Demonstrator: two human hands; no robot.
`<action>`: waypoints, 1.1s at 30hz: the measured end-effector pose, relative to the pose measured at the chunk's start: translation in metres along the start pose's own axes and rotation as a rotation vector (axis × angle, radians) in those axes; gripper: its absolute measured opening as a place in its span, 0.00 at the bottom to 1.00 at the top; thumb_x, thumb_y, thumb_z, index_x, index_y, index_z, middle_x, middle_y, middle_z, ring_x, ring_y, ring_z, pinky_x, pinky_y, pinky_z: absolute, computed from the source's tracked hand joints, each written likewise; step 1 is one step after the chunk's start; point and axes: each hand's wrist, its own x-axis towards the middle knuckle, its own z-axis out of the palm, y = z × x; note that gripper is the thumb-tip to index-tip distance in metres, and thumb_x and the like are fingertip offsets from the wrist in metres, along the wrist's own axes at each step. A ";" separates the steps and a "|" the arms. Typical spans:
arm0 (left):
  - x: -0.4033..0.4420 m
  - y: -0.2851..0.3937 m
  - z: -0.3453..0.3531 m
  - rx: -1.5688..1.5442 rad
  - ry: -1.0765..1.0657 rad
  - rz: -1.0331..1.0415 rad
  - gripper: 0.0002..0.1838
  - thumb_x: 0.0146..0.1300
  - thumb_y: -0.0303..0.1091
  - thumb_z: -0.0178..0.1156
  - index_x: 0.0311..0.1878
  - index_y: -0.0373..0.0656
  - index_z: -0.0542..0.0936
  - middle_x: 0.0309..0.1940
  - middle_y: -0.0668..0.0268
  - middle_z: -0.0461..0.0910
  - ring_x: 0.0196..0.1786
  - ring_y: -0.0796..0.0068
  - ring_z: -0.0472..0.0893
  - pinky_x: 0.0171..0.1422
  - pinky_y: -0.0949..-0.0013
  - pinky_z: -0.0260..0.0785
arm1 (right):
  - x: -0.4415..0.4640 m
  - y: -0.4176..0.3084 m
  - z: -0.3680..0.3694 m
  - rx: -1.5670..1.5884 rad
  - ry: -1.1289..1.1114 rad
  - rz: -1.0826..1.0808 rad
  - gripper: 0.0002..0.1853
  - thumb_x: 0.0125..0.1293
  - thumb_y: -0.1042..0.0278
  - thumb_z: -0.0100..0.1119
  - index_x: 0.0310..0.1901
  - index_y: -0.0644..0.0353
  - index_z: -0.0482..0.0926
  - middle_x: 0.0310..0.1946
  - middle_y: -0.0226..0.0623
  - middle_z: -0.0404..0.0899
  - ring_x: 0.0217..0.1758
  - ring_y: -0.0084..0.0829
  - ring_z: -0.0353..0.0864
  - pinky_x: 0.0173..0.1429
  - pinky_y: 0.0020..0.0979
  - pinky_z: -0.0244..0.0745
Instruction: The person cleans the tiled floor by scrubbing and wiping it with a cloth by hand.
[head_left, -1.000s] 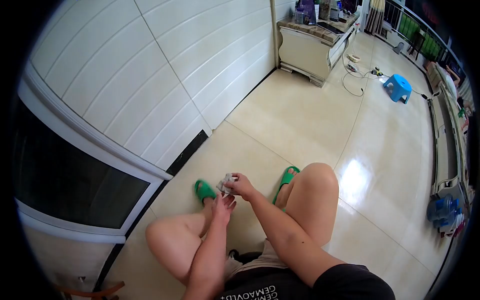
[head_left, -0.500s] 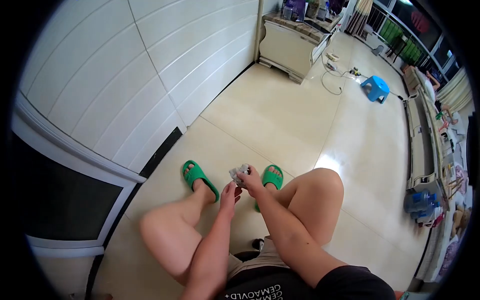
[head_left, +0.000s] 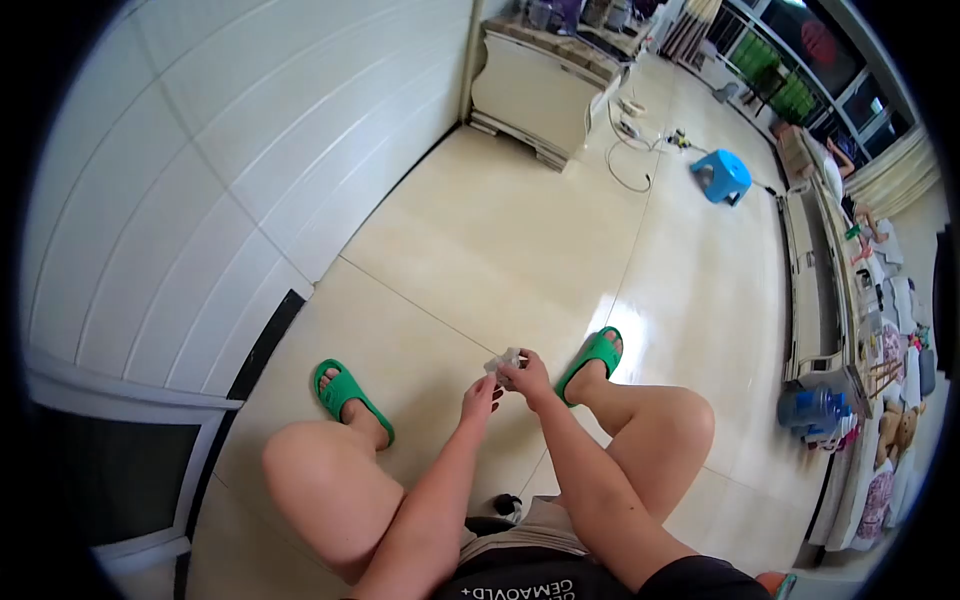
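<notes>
A small crumpled whitish-grey piece (head_left: 508, 357), perhaps thin plastic or paper, is held up between my knees, above the tiled floor. My right hand (head_left: 526, 376) is closed around its right side, with the thumb across it. Close against the lower left of the piece is my left hand (head_left: 480, 396), fingers drawn together; its fingertips seem to pinch the edge, though they are partly hidden. Green slippers are on my feet, the left slipper (head_left: 350, 398) and the right slipper (head_left: 592, 362) apart on either side of the hands.
A white cabinet (head_left: 530, 95) stands against the panelled wall (head_left: 230, 130). Further off are a blue stool (head_left: 722, 178) and a loose cable (head_left: 630, 180) on the floor. Large blue water bottles (head_left: 812, 408) stand by the table (head_left: 800, 290) at right. A person's arm shows near the window.
My feet and knees have moved wider apart. Both hands have shifted slightly right in view, still together at the crumpled piece. The camera view has turned a little to the right.
</notes>
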 end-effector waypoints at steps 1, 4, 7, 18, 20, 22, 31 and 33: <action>0.007 -0.004 0.005 -0.011 -0.018 -0.013 0.23 0.69 0.54 0.51 0.56 0.47 0.74 0.49 0.68 0.78 0.53 0.75 0.77 0.54 0.68 0.67 | 0.006 -0.003 -0.007 -0.006 0.030 0.035 0.34 0.55 0.70 0.68 0.61 0.67 0.63 0.46 0.45 0.75 0.42 0.34 0.81 0.39 0.31 0.82; 0.027 -0.006 0.018 -0.037 0.003 -0.045 0.24 0.67 0.54 0.53 0.56 0.45 0.75 0.47 0.68 0.79 0.49 0.75 0.78 0.51 0.68 0.68 | 0.030 -0.004 -0.024 -0.033 0.091 0.090 0.35 0.54 0.69 0.69 0.61 0.67 0.62 0.45 0.46 0.75 0.42 0.35 0.81 0.38 0.31 0.82; 0.047 -0.004 0.026 -0.061 0.046 -0.085 0.23 0.67 0.52 0.53 0.55 0.46 0.75 0.47 0.67 0.79 0.50 0.75 0.78 0.52 0.67 0.68 | 0.061 0.001 -0.040 -0.077 0.133 0.111 0.35 0.52 0.68 0.70 0.60 0.66 0.64 0.45 0.46 0.76 0.42 0.35 0.81 0.39 0.32 0.82; 0.114 0.016 0.033 -0.095 0.199 -0.087 0.19 0.67 0.45 0.55 0.55 0.43 0.74 0.45 0.67 0.79 0.48 0.76 0.78 0.48 0.72 0.68 | 0.157 -0.008 -0.073 -0.392 0.424 -0.126 0.34 0.52 0.66 0.66 0.61 0.65 0.64 0.50 0.54 0.75 0.51 0.48 0.77 0.55 0.40 0.73; 0.126 0.020 0.024 -0.086 0.190 -0.055 0.19 0.68 0.43 0.54 0.56 0.44 0.74 0.45 0.67 0.79 0.47 0.77 0.78 0.47 0.73 0.68 | 0.169 -0.007 -0.076 -0.538 0.443 -0.122 0.32 0.57 0.69 0.61 0.64 0.59 0.63 0.59 0.51 0.68 0.58 0.48 0.70 0.61 0.41 0.69; 0.134 0.018 0.012 0.003 0.301 -0.038 0.18 0.68 0.41 0.53 0.56 0.42 0.74 0.43 0.67 0.79 0.44 0.78 0.77 0.46 0.77 0.67 | 0.182 0.024 -0.067 -0.727 0.406 -0.152 0.30 0.60 0.69 0.57 0.66 0.56 0.62 0.61 0.47 0.66 0.61 0.46 0.68 0.62 0.42 0.67; 0.162 -0.018 0.004 0.105 0.486 0.022 0.17 0.67 0.33 0.54 0.55 0.34 0.75 0.43 0.64 0.78 0.47 0.75 0.76 0.54 0.73 0.67 | 0.104 0.070 -0.001 -1.046 0.038 -0.410 0.32 0.62 0.74 0.44 0.70 0.44 0.61 0.74 0.39 0.50 0.77 0.43 0.46 0.74 0.51 0.48; 0.166 -0.018 0.004 0.051 0.497 0.036 0.15 0.66 0.32 0.54 0.53 0.35 0.76 0.40 0.67 0.77 0.43 0.78 0.75 0.49 0.75 0.67 | 0.125 0.073 -0.003 -1.002 0.042 -0.448 0.31 0.62 0.73 0.45 0.69 0.45 0.62 0.73 0.40 0.51 0.77 0.43 0.47 0.74 0.51 0.47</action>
